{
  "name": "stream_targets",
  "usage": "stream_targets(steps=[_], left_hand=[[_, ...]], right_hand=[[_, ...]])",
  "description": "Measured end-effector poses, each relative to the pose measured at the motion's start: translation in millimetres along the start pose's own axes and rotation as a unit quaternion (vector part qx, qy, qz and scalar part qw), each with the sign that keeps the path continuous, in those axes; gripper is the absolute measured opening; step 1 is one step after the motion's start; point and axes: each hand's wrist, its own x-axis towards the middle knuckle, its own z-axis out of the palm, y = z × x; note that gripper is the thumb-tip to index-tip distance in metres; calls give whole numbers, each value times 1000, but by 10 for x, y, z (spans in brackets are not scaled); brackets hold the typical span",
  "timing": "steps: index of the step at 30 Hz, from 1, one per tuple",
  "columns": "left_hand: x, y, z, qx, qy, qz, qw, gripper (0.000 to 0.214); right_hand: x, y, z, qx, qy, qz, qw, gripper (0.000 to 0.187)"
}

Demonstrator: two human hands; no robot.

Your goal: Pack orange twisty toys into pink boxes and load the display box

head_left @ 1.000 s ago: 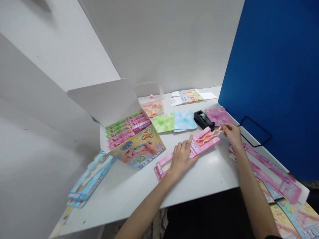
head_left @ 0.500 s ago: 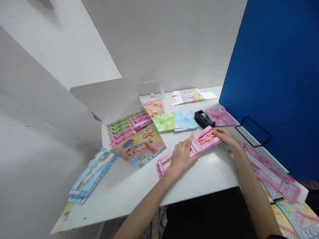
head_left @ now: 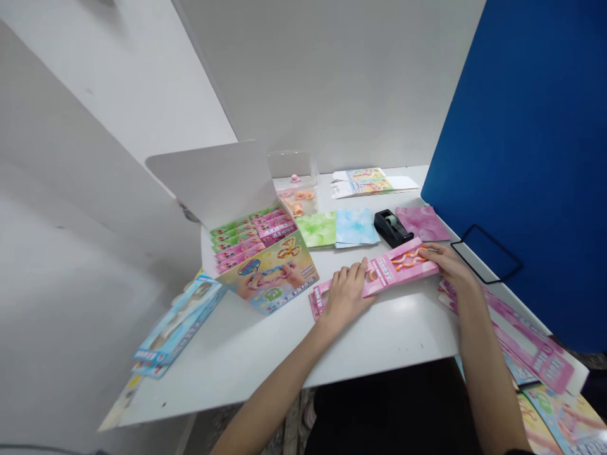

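The left hand (head_left: 348, 294) lay palm-down with its fingers spread, a wide, flat grip pressing on a long pink printed card (head_left: 379, 278), glossy and thin. The right hand (head_left: 448, 262) rested flat across the card's far end, its grip also open, with the fingers just beside a wavy orange-and-white twisted strip (head_left: 408, 258) lying on the card. The card sat at a slant on the smooth white bench (head_left: 379, 335), both forearms reaching in from the near edge. Just beyond it stood a black tape dispenser (head_left: 391, 229), beside squares of marbled green paper (head_left: 317, 229), blue paper (head_left: 355, 227) and pink paper (head_left: 422, 223). To the left, an open white carton (head_left: 213, 183) held rows of green and pink cards (head_left: 249, 237).
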Motion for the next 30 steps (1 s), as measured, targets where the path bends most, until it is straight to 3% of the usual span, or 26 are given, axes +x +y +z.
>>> stream_targets(steps=[7,12,18,22,25,28,30], left_hand=[[14,6,-37,-22,13,26,999,83],[5,34,-26,-29,9,57,998,82],[3,28,9,-23,-6,87,996,79],[23,4,16,-25,-4,97,995,80],[20,26,-7,-16,30,118,992,75],[-18,91,-27,-49,56,168,983,46],[-47,135,-21,-117,37,211,970,32]], right_hand=[[-71,3,19,-49,-85,-5,995,39],[-142,20,155,-117,-206,2,972,36],[-185,75,322,-135,-286,46,948,35],[-196,91,392,-123,-285,58,949,35],[-161,102,384,-84,-255,44,962,35],[-109,96,337,-35,-189,6,981,37],[-87,77,301,0,-144,-15,989,43]])
